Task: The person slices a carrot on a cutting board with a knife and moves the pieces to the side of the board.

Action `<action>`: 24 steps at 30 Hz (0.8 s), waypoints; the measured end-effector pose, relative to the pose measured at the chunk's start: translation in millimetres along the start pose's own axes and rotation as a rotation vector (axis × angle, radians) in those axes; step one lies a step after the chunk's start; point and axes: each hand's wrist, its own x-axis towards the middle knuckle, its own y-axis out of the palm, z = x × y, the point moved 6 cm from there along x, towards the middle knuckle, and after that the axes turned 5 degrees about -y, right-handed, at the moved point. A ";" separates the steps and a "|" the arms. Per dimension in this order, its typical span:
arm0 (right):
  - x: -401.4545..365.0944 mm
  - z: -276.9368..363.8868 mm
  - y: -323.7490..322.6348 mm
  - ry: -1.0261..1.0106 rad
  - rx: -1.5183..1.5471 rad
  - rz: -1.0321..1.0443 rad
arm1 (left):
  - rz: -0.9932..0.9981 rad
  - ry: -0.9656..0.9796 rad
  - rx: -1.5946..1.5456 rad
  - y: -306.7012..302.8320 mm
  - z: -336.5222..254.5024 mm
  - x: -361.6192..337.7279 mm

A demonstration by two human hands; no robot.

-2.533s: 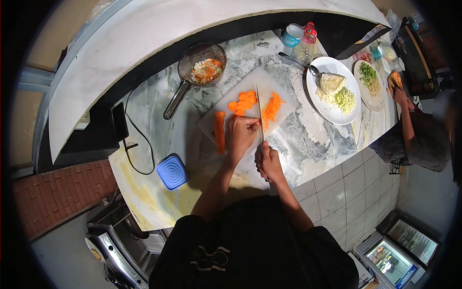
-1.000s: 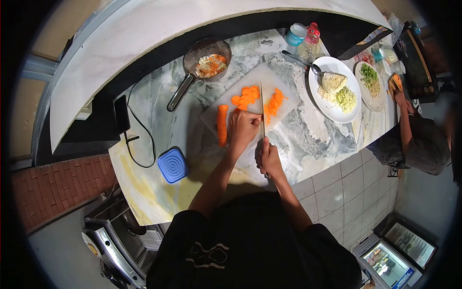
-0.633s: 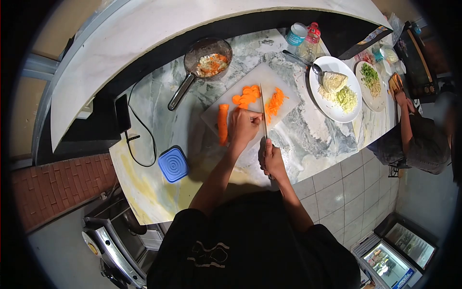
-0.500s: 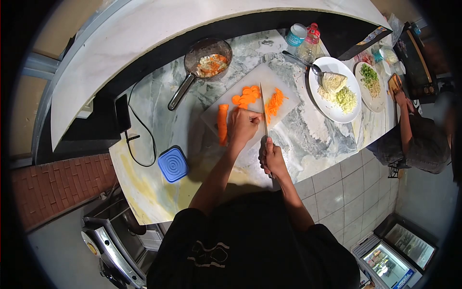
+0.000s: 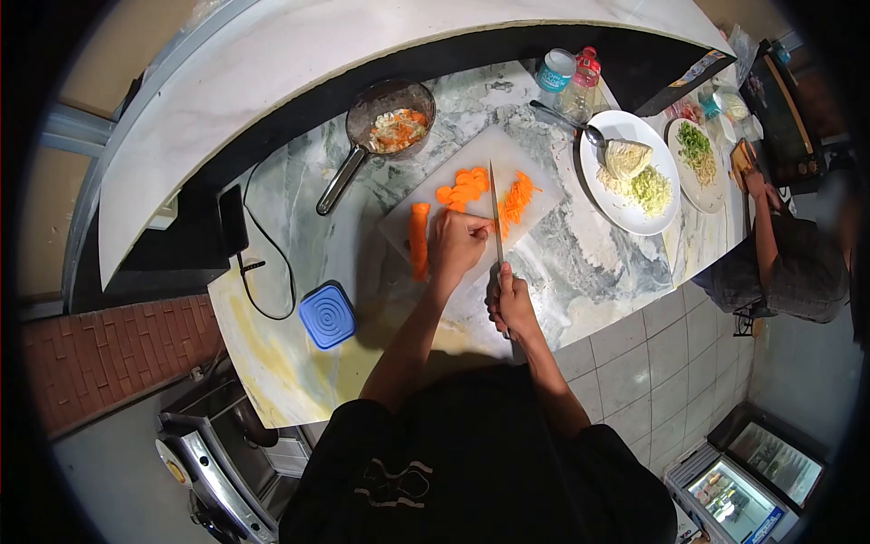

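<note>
Seen from a single head-worn camera, high above the table (image 5: 580,263), facing almost straight down. Wide fisheye framing, dark at the rim, bending the table's far edge into an arc. Centred on the cutting board (image 5: 494,145) by the table's near edge, left hand (image 5: 456,243) and right hand (image 5: 509,304) at moderate range just below it. Own black-clad torso (image 5: 471,471) filling the lower middle; tiled floor (image 5: 652,363) at lower right.

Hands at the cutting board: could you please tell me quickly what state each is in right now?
Left hand: curled on the cutting board beside the knife; a grip cannot be told.
Right hand: closed on the knife handle.
</note>
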 end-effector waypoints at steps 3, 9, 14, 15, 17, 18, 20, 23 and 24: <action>-1.7 3.4 0.8 -0.044 -0.009 -0.020 | 0.004 0.023 -0.024 2.8 4.8 2.1; -5.1 5.7 1.0 -0.043 -0.043 0.019 | -0.006 0.057 -0.043 3.2 3.7 1.3; -5.0 4.1 3.7 -0.005 -0.026 0.027 | 0.022 0.039 -0.076 2.2 0.9 0.3; -5.5 3.5 4.4 -0.004 -0.026 0.028 | 0.022 0.029 -0.096 2.1 0.1 -0.9; -5.7 4.2 6.4 -0.027 -0.010 0.041 | 0.019 0.021 -0.091 2.7 0.3 -1.7; -5.1 3.2 6.1 -0.027 -0.011 0.040 | 0.016 0.015 -0.087 3.3 1.2 -1.5; -3.8 -0.2 4.9 -0.020 -0.022 0.035 | 0.025 0.026 -0.099 4.0 1.8 -0.3; -4.3 1.3 5.4 -0.008 -0.023 0.024 | 0.024 0.032 -0.086 2.8 -0.2 -0.9; -3.6 -0.2 5.3 -0.008 -0.024 0.024 | 0.015 0.027 -0.063 2.0 -0.6 -1.1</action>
